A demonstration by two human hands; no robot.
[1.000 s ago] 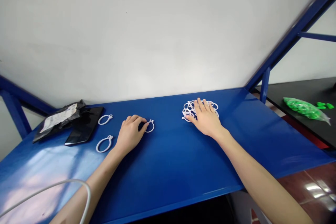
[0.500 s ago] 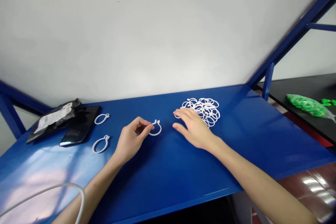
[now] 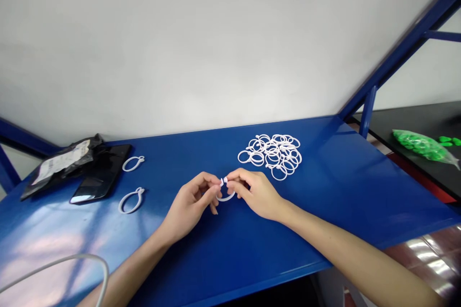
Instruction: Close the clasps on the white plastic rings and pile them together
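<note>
A white plastic ring (image 3: 226,198) with a gap at its top is held between both hands, above the blue table. My left hand (image 3: 194,201) pinches the ring's left end, thumb against forefinger. On the opposite end, my right hand (image 3: 256,193) closes thumb and fingers; the two small end knobs show between the fingertips, slightly apart. Beyond my right hand lies a loose pile of several similar white rings (image 3: 272,156). Two more rings, one farther back (image 3: 132,164) and one nearer (image 3: 130,202), rest on the left with their ends together.
At the left lie a black plastic parcel (image 3: 66,160) with a white label and a dark phone-like slab (image 3: 90,187). A white cable (image 3: 72,258) arcs across the near left. Blue frame bars (image 3: 368,111) flank the table (image 3: 324,220). Right, a bag of green pieces (image 3: 421,144) lies on a black surface.
My right hand has come away from beside the pile, moving left and nearer, and now grips the ring's right end. My left hand has shifted slightly right with the ring.
</note>
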